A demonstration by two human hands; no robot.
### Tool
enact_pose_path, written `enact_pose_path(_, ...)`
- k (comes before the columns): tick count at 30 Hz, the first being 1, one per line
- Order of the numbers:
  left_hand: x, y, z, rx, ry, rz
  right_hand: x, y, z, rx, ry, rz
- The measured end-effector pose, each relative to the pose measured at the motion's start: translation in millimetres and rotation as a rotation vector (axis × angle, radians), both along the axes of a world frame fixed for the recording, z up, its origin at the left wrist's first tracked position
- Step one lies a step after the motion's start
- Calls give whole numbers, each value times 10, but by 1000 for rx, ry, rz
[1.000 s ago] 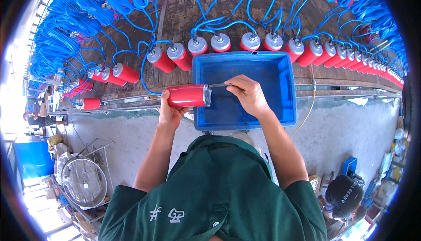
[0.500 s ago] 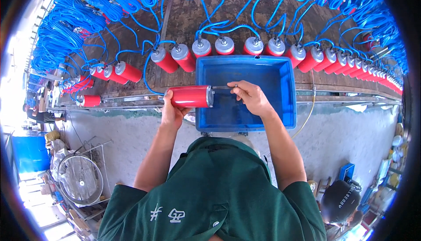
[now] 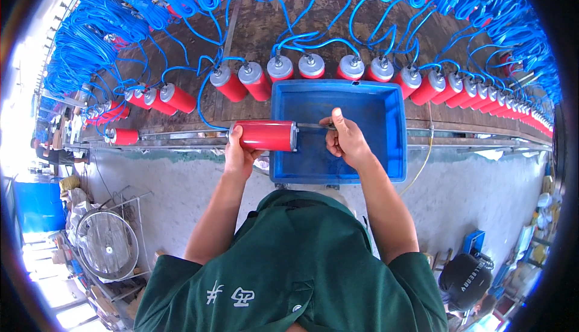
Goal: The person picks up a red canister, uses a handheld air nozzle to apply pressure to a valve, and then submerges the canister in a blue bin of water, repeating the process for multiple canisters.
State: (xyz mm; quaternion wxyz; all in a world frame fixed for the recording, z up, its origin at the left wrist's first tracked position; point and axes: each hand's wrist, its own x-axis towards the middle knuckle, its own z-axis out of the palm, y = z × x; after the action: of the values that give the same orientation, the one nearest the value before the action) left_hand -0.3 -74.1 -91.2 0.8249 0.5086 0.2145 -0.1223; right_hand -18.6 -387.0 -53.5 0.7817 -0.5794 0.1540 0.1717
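We hold a red can (image 3: 265,136) in our left hand (image 3: 242,154), fingers wrapped around it. It lies sideways, its silver end above the left side of a blue bin (image 3: 338,105). A thin metal rod (image 3: 310,126) sticks out from that end. Our right hand (image 3: 348,140) has its thumb up and its fingers curled by the rod's tip; we cannot tell if they grip it.

The big brown table (image 3: 253,36) is worn and patchy. Red cans (image 3: 256,87) stand along it, with bundles of blue cord (image 3: 81,60) behind. The floor (image 3: 166,178) is pale gray. We see a round fan (image 3: 107,244) at left and a person in a dark cap (image 3: 464,280) at right.
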Motion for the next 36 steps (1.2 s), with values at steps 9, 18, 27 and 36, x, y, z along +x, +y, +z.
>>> enact_pose_path(9, -28, -49, -6, -70, -67, 33, 157, -11, -281, -969, -227, 100)
enact_pose_path(18, -50, -103, -29, -129, -67, 79, -84, -97, -33, -104, -90, 10)
enact_pose_path(27, -40, -43, -150, -78, -96, 96, 30, -163, -17, -651, -215, 80)
enact_pose_path(36, -51, -53, -143, -70, -84, 95, 69, -178, -58, -290, -82, 127)
